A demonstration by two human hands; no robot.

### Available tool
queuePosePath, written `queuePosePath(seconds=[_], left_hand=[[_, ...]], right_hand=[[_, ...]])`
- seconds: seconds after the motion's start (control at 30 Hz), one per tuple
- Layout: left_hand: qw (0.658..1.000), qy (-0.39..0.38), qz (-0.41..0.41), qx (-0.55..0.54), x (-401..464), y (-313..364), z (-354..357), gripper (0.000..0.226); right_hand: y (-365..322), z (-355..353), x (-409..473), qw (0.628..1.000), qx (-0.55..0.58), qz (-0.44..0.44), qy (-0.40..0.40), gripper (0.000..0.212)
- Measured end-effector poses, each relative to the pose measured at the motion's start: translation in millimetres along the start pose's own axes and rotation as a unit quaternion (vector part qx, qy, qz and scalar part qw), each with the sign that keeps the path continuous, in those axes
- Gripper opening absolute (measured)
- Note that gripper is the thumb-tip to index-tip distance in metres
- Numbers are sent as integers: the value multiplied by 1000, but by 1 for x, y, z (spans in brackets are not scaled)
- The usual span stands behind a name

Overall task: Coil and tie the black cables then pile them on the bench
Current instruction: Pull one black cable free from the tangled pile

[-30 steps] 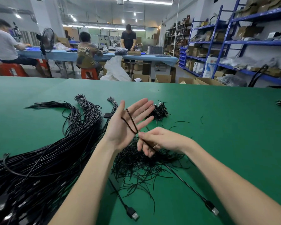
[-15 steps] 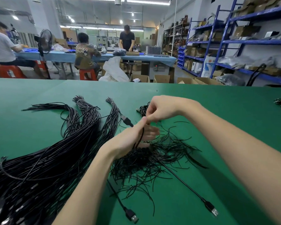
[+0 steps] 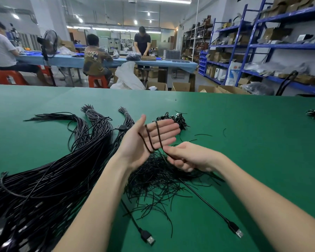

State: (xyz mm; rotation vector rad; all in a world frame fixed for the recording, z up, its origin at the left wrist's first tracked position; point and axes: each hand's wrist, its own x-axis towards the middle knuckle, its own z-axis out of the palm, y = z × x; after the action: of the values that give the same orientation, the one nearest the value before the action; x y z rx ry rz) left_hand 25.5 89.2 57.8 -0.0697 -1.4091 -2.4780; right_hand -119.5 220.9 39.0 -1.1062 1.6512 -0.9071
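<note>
At the centre of the frame the left hand [image 3: 149, 140] is held flat, fingers straight, with the black cable [image 3: 154, 137] looped around it in a few turns. The right hand [image 3: 187, 157] pinches the trailing run just below. The cable looks light, limp and springy; I'd say pinch across the loops so they don't slip before tying.

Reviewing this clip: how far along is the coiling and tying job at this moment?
Done: a small pile of coiled cables lies beyond the hands. In hand: the left hand is flat with a few cable loops across it, and the right hand pinches the strand; no tie is on yet. Left: the large heap of uncoiled cables and loose ties on the bench.
</note>
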Motion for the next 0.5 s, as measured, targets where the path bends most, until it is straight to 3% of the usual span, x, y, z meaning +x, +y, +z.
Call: queuePosePath(seconds=[0.1,0.2,0.27,0.33,0.4,0.5], left_hand=[[991,-62,-70,95,-4,-1,6,75],[969,-92,-163,159,-6,-4,11,77],[947,-91,-221,214,-5,-9,13,78],[930,-67,-236,273,-3,-15,15,76],[936,-10,-193,295,0,-18,15,71],[964,85,-108,227,6,-15,8,64]], right_hand=[[-11,-24,-5,987,-156,26,-10,38],[-39,-35,-9,960,-256,82,-78,9],[-61,-38,-9,942,-310,109,-71,22],[-83,-35,-6,929,-356,96,-15,17],[-96,-29,-3,927,-367,50,58,16],[-91,-16,-5,945,-268,-33,184,20]])
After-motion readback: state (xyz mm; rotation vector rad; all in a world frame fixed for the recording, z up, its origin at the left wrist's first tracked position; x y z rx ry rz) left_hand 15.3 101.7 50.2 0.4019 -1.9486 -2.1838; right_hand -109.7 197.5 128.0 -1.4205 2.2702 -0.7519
